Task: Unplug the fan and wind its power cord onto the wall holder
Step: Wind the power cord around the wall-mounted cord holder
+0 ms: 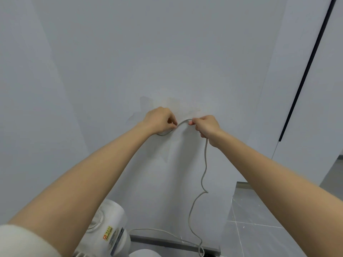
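Observation:
Both arms reach to the pale wall in front of me. My left hand (160, 119) pinches the grey power cord (205, 164) against a round wall holder (164, 134), which shows only as a rim under the hand. A short arc of cord runs from there to my right hand (206, 127), whose fingers curl round it. Below that hand the cord hangs down the wall in loose bends to the floor. The white fan (109, 227) stands at the bottom, under my left forearm.
The wall has a patched, discoloured area (167, 104) behind my hands. A dark vertical strip (304, 75) runs along a panel at the right. Grey floor tiles (259, 229) and a dark skirting board (167, 242) lie below.

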Motion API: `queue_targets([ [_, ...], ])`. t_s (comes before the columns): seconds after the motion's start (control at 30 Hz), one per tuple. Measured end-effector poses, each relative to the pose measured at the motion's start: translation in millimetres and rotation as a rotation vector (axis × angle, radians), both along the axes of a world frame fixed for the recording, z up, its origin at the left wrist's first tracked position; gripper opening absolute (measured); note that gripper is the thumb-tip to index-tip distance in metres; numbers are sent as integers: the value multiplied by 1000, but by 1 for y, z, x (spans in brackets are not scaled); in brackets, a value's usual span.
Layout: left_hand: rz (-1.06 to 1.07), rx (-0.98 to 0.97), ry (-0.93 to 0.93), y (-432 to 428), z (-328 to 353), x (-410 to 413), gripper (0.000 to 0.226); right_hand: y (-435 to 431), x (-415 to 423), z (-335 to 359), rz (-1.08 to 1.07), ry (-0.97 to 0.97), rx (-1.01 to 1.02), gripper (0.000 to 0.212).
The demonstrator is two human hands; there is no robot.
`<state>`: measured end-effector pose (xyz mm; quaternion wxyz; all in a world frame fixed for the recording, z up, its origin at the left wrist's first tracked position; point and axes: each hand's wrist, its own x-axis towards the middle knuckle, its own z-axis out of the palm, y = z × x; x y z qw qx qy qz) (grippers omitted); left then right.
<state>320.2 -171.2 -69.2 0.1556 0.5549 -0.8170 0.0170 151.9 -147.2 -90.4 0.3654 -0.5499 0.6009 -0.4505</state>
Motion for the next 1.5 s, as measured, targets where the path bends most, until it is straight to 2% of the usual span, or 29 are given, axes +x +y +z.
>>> queue_targets([
  [0.13, 34, -115, -27, -6, 1, -12, 18, -1, -1, -4, 1, -40, -67, 31],
  [0.27, 70, -189, -41, -12, -1, -16, 15, -3, -6, -7, -38, -44, -132, 33],
  [0.43, 63, -177, 17, -13, -6, -14, 13, 1, -7, -7, -92, -56, -184, 37],
  [0.67, 102, -214, 202, -10, -3, 12, 10, 11, -1, 3, -18, -120, -165, 35],
  [0.8, 123, -237, 219, -4, -1, 19, 16, 16, 7, 4, 60, -111, -135, 31],
  [0.93, 136, -141, 318, -5, 1, 30, 14, 19, 11, 0, 144, -77, -97, 23],
  [1.07, 97, -89, 340, -5, 5, 55, 11, 20, 19, -3, 230, -7, -116, 22],
  [1.27, 10, -82, 282, -11, 2, 83, 8, 19, 31, -10, 359, 55, -177, 21],
  [1.5, -66, -260, -25, -12, -8, 96, 19, 18, 47, -16, 441, 126, -234, 26],
])
